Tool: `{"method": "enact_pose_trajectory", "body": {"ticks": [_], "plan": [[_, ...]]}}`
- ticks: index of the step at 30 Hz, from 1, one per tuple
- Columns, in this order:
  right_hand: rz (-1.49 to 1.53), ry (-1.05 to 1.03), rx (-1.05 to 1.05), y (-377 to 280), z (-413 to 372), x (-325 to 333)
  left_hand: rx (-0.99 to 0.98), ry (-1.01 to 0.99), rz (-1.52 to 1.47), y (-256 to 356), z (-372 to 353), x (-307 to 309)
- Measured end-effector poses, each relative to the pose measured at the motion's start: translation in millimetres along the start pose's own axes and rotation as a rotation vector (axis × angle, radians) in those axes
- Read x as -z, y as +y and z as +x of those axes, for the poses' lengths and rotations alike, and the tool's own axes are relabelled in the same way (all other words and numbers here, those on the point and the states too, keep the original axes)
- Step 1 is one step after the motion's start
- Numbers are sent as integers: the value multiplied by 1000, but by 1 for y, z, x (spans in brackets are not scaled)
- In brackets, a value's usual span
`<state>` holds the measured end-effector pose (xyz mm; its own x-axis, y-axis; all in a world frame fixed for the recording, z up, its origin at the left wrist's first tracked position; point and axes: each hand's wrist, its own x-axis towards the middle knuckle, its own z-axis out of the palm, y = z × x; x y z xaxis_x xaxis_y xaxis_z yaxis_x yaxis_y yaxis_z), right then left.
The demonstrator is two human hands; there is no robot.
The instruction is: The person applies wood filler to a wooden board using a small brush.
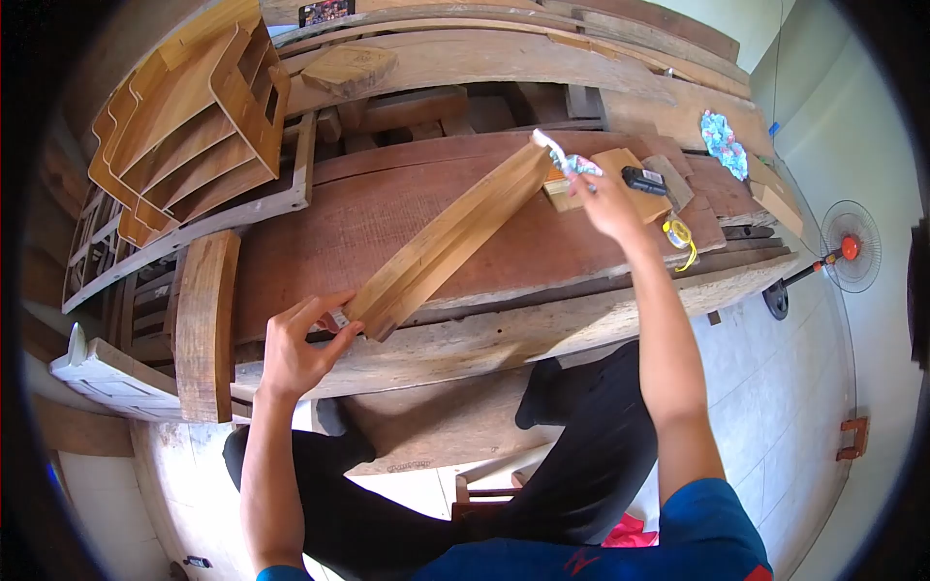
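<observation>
We find the two hands apart, one at each end of a piece of wood [450,242], which lies slantwise over the reddish board [291,257] of the bench, near end to the left, far end to the right. The left hand [294,349] is closed by thumb and fingers on the near end; a small pale item shows between them, its kind not clear to us. The right hand [603,198] is closed on a patterned cloth [583,166] at the far end. To the right of that hand we note a black item [644,180] and, nearer, a yellow tape measure [677,231]. A second patterned cloth [724,145] lies far right; a wooden rack [208,126] stands far left.
</observation>
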<state>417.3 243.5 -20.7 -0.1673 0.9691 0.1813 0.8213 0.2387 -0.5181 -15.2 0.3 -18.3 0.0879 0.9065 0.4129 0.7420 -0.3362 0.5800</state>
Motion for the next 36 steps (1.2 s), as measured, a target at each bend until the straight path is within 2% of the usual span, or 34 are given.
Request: {"method": "enact_pose_trajectory", "body": {"ticks": [3,6,10,14,22,25,28,32,36], "plan": [[-127,27,29,-3,0,5,-4,-1,9,4,1,3],[13,-116,103,-23,-12,1,-9,-6,22,4,1,5],[6,-27,-16,15,14,21,-15,-3,6,4,-1,5],[97,-62,69,32,16,18,-14,-4,22,-1,1,7],[55,19,40,30,18,5,2,-13,6,0,4,6],[90,10,91,39,17,8,16,-22,4,0,4,6],[87,-24,46,32,15,13,32,-21,-2,0,5,7],[69,39,122,19,19,0,67,-49,-73,3,10,5],[68,-75,-14,18,12,23,76,-57,-71,3,12,6]]}}
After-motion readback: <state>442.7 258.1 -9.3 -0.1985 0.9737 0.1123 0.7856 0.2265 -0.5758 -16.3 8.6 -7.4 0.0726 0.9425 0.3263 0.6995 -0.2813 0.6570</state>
